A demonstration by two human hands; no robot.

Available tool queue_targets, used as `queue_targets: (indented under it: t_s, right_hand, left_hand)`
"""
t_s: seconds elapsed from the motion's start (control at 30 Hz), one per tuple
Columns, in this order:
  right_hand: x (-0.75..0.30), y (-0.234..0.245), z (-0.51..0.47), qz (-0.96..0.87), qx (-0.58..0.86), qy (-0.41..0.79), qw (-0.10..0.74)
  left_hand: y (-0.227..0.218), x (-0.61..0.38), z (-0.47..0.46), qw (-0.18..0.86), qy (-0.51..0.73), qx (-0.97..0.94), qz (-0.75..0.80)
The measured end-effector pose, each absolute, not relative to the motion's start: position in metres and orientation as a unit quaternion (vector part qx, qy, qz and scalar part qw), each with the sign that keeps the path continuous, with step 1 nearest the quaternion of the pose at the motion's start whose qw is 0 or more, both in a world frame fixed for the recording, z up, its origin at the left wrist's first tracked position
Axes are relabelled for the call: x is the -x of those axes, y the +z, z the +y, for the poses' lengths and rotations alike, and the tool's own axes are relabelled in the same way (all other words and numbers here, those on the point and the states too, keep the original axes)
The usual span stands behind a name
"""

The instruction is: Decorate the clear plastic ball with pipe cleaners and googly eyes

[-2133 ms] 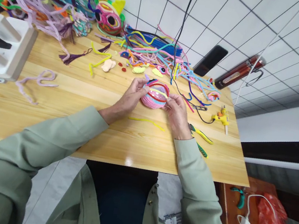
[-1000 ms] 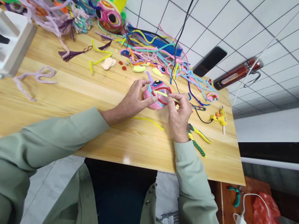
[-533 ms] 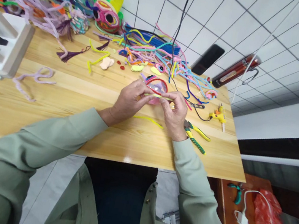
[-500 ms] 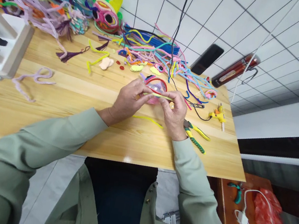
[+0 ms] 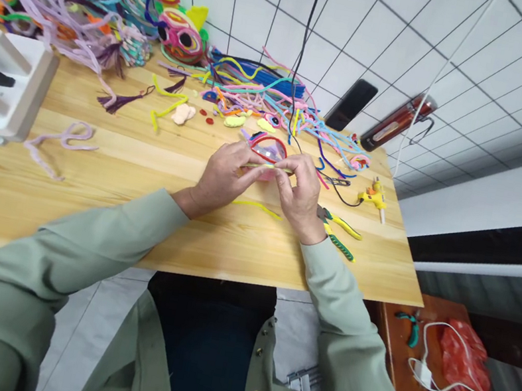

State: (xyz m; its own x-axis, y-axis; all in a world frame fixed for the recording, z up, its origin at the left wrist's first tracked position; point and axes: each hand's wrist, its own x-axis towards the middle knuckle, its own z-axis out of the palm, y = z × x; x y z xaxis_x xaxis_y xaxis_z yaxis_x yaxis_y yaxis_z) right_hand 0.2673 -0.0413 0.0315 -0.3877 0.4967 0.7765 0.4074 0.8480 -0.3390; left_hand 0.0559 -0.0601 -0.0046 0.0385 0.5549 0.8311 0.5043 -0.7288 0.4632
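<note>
Between my fingertips is a short pale yellow pipe cleaner [image 5: 269, 166], held roughly level. My left hand [image 5: 222, 174] pinches it from the left, and my right hand [image 5: 300, 192] pinches it close by on the right. Just behind the fingers sits a rounded pink piece with a red rim [image 5: 269, 149] and a clear shiny middle; its lower part is mostly covered by my hands. On the tabletop below my hands lies a loose bright yellow pipe cleaner [image 5: 259, 206]. Pliers [image 5: 341, 235] with yellow and green handles rest beside my right wrist.
A yellow glue gun [image 5: 374, 199] lies at the right, its cord running up the wall. Heaped pipe cleaners [image 5: 269, 89] line the back, near a phone [image 5: 351, 106] and a red flask [image 5: 399, 121]. A colourful fish-like figure [image 5: 182, 36] and white device [image 5: 5, 83] stand left.
My right hand has come slightly nearer to my left along the pale yellow pipe cleaner. The view has shifted a little; the things on the table lie as before.
</note>
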Motion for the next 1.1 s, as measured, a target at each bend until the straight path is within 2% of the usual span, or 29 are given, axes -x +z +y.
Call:
queue_targets:
  t_s: [0.27, 0.4, 0.7, 0.93, 1.1]
  right_hand:
    - [-0.264, 0.026, -0.038, -0.808, 0.333, 0.067, 0.481]
    - [-0.265, 0.026, -0.039, -0.774, 0.356, 0.139, 0.505]
    - [-0.261, 0.025, -0.045, -0.753, 0.349, 0.243, 0.502]
    - [-0.259, 0.021, -0.046, -0.680, 0.374, 0.385, 0.500]
    - [-0.261, 0.018, -0.043, -0.680, 0.376, 0.383, 0.500]
  left_hand:
    - [-0.001, -0.050, -0.060, 0.096, 0.565, -0.717, 0.398]
    - [-0.002, -0.052, -0.060, 0.085, 0.580, -0.709, 0.391]
    - [-0.007, -0.056, -0.062, 0.036, 0.586, -0.717, 0.375]
    - [-0.005, -0.053, -0.061, 0.057, 0.579, -0.722, 0.375]
    - [0.002, -0.054, -0.064, 0.107, 0.563, -0.721, 0.389]
